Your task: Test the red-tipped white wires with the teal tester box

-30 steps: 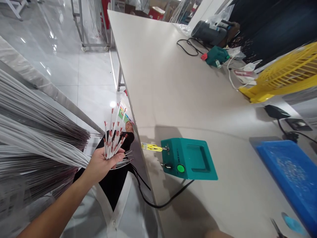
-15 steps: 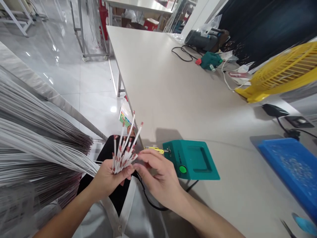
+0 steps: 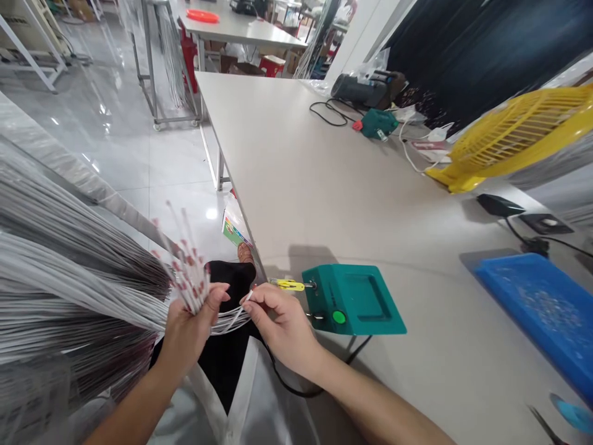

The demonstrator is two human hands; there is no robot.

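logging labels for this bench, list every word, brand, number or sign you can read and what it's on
No text can be read with certainty.
Green machine: small dark print beside the button, too blurred to read.
Colourful packet below the table edge: print too small to read.
Red and white item near the fan: any print too small.

Yellow fan (image 3: pixel 519 136) & blue tray (image 3: pixel 493 272) are set on desk (image 3: pixel 296 185), RH side; orange item (image 3: pixel 202 16) is seen on far desk (image 3: pixel 259 32).
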